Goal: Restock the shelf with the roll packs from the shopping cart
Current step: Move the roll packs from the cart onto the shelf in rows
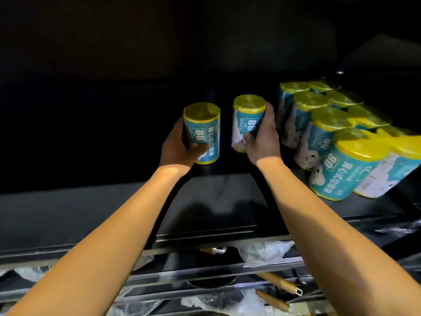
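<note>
Dark shelf [216, 201] stretches before us, its back lost in shadow. Our left hand [180, 144] wraps a teal roll pack [202, 135] upright above the boards; just right, our right hand [262, 137] clasps a second pack [247, 122] around its middle. Stocked packs [330, 142] stand in rows at far right. We judge them light, film-slick and slightly squashy, so mid-body grips suit.
</note>
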`<state>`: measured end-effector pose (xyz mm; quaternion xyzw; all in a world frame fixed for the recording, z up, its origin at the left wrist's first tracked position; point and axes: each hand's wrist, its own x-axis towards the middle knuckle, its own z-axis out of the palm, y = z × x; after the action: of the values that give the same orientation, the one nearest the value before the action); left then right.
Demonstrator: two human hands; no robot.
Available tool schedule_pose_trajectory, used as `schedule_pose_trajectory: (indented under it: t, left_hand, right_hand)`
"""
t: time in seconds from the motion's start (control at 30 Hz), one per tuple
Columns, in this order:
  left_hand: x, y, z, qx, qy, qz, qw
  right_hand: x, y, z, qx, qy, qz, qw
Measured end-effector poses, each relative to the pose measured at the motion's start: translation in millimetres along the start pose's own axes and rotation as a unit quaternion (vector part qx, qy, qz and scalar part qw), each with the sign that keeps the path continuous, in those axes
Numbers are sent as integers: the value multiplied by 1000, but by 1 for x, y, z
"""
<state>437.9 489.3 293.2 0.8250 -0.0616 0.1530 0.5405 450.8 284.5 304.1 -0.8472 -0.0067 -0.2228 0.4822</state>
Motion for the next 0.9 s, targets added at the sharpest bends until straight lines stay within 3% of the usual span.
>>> schedule_pose_trajectory:
  t: [0.4, 0.73, 0.9]
  left_hand:
    - [55, -25, 9, -41, -21, 36, 998]
    - [97, -18, 44, 5, -24, 41, 999]
    - [110, -22, 57, 45, -13, 52, 998]
  right_hand:
    - [67, 16, 31, -18, 34, 76, 996]
    - [59, 16, 26, -59, 107, 109, 987]
    - [47, 18, 21, -32, 95, 101, 990]
